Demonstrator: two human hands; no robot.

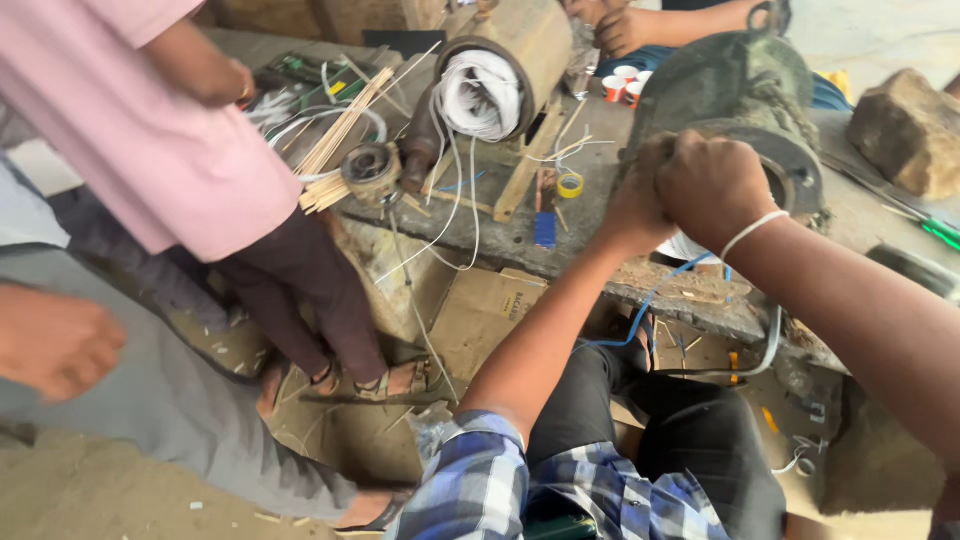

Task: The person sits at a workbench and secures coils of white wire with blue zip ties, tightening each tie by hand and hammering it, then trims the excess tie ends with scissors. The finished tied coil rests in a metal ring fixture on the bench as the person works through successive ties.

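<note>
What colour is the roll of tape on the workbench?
Yellow; the roll of tape shows in the head view, beside a blue block.

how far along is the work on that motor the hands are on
Done: the second motor on the bench shows white winding in its open end. In hand: the left hand and right hand press together at the green motor. Left: what they grip is hidden; loose wires hang off the bench.
</note>
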